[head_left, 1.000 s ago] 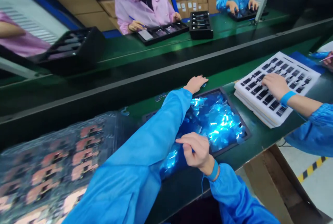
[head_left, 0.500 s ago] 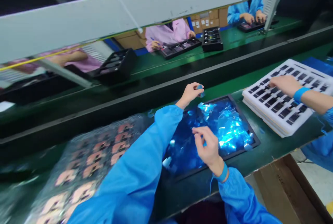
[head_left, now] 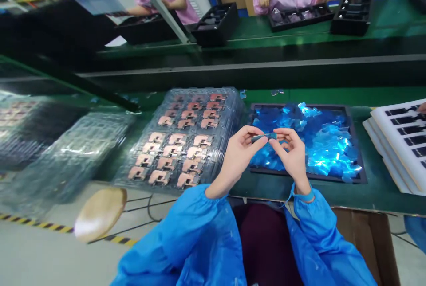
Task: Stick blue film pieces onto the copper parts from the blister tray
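Note:
My left hand (head_left: 237,156) and my right hand (head_left: 292,152) meet over the front left part of a dark tray (head_left: 348,119) of shiny blue film pieces (head_left: 328,144). Between them is a small, thin, blue-grey piece (head_left: 258,138), its exact kind too small to make out. Thumb and fingers of my left hand pinch its left end. The fingertips of my right hand are closed on its bluish right end. A blue band circles my right wrist. Left of my hands, copper-coloured parts (head_left: 196,153) lie in rows in a stack of clear plastic trays (head_left: 181,99).
More clear trays (head_left: 83,144) are stacked at the left. White foam trays (head_left: 396,144) with black parts stand at the right, a co-worker's fingers at their edge. Across the bench, a person in pink handles a black tray (head_left: 301,15). A stool (head_left: 100,213) stands front left.
My view has swung left. My left hand has come back from the tray's far edge with the small bluish piece, and my right hand has met it there.

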`<act>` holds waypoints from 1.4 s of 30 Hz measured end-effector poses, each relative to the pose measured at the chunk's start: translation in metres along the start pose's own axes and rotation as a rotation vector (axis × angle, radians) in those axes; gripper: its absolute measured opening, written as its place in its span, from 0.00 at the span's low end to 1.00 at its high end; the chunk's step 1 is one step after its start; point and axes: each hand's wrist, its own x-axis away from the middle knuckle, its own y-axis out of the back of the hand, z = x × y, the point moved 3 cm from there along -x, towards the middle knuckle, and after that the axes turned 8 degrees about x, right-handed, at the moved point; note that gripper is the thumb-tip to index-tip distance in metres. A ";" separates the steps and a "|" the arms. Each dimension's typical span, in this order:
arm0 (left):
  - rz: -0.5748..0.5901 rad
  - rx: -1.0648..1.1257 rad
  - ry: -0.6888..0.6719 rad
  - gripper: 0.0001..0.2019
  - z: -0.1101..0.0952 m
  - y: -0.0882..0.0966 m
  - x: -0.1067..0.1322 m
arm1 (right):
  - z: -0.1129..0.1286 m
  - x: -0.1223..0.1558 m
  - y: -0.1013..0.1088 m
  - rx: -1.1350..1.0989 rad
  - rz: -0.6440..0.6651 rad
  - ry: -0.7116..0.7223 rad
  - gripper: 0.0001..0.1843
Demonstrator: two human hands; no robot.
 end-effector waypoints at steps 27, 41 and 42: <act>-0.212 0.173 0.054 0.12 0.072 0.009 0.017 | 0.002 -0.018 -0.002 0.463 0.220 0.092 0.20; -0.093 0.418 0.141 0.17 0.075 0.011 0.022 | 0.025 -0.003 -0.004 0.920 0.044 0.724 0.08; -0.089 0.457 0.170 0.17 0.077 0.012 0.023 | 0.025 -0.001 -0.004 0.936 0.064 0.742 0.09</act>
